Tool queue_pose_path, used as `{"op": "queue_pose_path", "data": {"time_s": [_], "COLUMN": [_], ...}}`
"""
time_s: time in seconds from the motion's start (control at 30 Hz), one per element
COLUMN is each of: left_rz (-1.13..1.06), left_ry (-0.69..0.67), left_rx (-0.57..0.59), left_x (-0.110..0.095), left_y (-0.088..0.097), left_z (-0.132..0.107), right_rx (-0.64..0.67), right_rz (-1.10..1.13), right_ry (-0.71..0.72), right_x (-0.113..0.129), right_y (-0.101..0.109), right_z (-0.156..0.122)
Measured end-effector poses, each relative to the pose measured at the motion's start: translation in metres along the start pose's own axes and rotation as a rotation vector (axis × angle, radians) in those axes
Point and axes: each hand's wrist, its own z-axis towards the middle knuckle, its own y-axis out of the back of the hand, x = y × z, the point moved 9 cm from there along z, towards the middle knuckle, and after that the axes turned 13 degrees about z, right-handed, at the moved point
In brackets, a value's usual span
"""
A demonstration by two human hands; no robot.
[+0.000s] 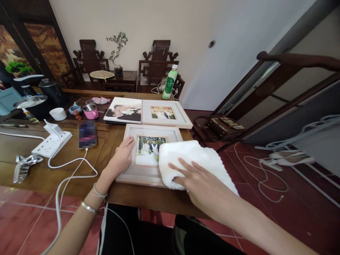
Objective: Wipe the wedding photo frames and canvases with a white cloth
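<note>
A light wooden picture frame (pixel 149 180) lies face up near the table's front edge, with a photo of two people in its middle. My left hand (pixel 122 154) grips its left side, fingers over the rim. Over the right part of the frame lies a fluffy white cloth (pixel 195 156), which hides that side and drapes past the table edge. Fingers spread, my right hand (pixel 195 180) holds the cloth down against the frame.
Behind lie a second framed photo (pixel 183 115) and a photo panel (pixel 123 120); a green bottle (pixel 170 82) stands beyond. To the left are a phone (pixel 87 134), a power strip (pixel 51 143), a silver hair clip (pixel 25 168), a pink cup (pixel 90 112) and trailing white cables.
</note>
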Motion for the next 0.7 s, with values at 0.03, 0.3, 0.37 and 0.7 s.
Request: {"op": "queue_pose_path", "data": {"time_s": [0.03,0.3,0.37,0.7], "left_rz": [0.0,-0.007,-0.013,-0.019], "left_ry": [0.004,0.027,0.022,-0.038], "left_rx": [-0.007,0.004,0.015,0.021], "left_x": [0.0,-0.002,-0.003,0.001], "left_y": [0.0,0.006,0.007,0.001], "left_z": [0.0,0.002,0.003,0.004], "right_rx": [-0.008,-0.011,-0.028,-0.269], "right_rz": [-0.004,0.048,0.075,-0.048], "right_ry": [-0.006,0.189,0.245,0.149], "right_x": [0.003,0.084,0.091,-0.007], "right_y": [-0.001,-0.014,-0.013,-0.007], "right_z": [0.001,0.05,0.053,-0.029]}}
